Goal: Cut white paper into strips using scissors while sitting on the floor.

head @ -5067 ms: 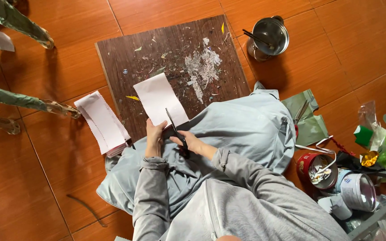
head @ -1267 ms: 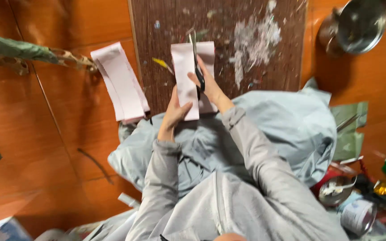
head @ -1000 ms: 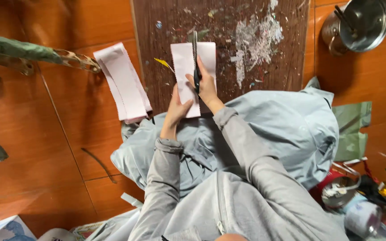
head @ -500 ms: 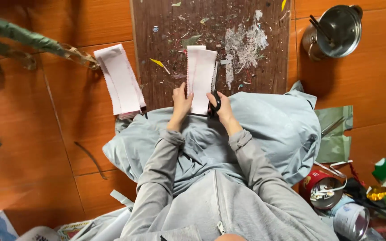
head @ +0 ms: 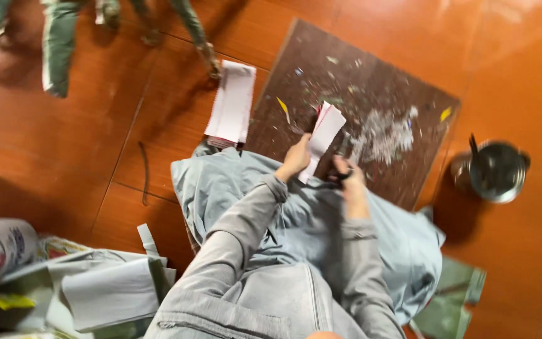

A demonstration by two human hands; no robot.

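Note:
My left hand (head: 295, 161) pinches the lower edge of a white paper sheet (head: 325, 130) and holds it tilted up over the near edge of a dark wooden board (head: 371, 81). My right hand (head: 347, 174) is just to the right of the sheet, closed around dark-handled scissors (head: 341, 164) whose blades are mostly hidden and blurred. Both hands are above my lap, which is covered by a light blue cloth (head: 233, 188). Grey sleeves cover both arms.
A stack of white paper strips (head: 232, 103) lies on the orange tiled floor left of the board. White scraps (head: 381, 132) litter the board. A metal pot (head: 495, 171) with a utensil stands at right. Newspapers and folded sheets (head: 95, 289) pile up at lower left.
The view has swung and tilted. The white sheet, flat on the board before, is now lifted and held up by my left hand. My right hand with the scissors stays beside it.

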